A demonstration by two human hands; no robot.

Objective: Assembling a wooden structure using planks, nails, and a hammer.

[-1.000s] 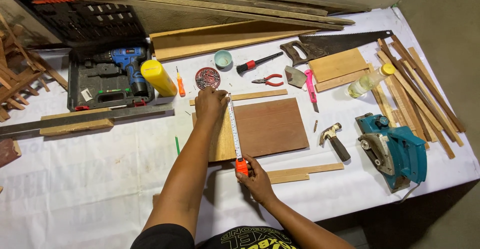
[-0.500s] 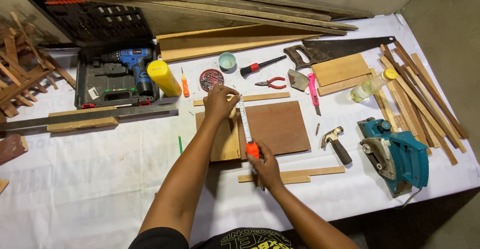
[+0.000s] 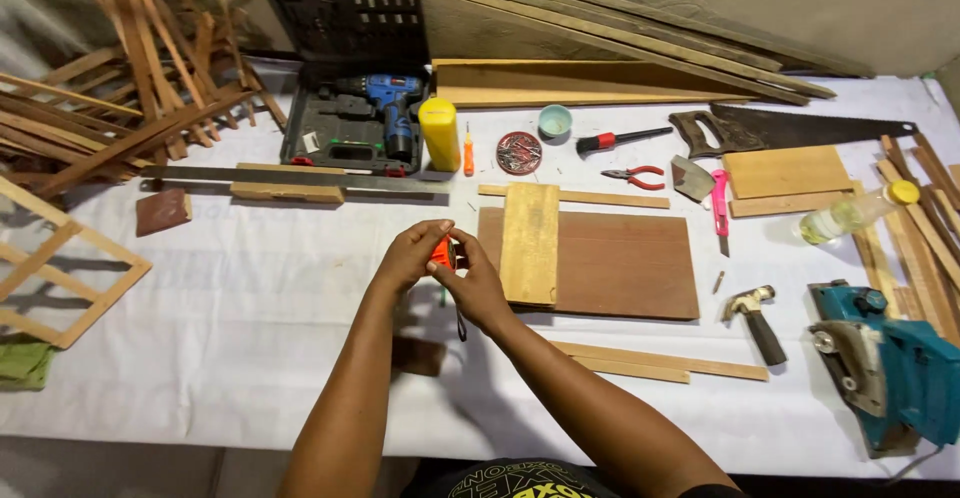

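Far left I see loose wooden slats [image 3: 120,108], then an open drill case [image 3: 350,118]. At centre my left hand [image 3: 408,255] and right hand [image 3: 477,283] both close around an orange tape measure [image 3: 442,253], held just above the white table [image 3: 200,358]. Beside it a pale plank [image 3: 530,243] lies on a brown board [image 3: 620,263]. Hammer [image 3: 757,320], then teal planer [image 3: 890,368].

Both forearms are bare, and a black shirt with yellow print [image 3: 520,478] shows below.
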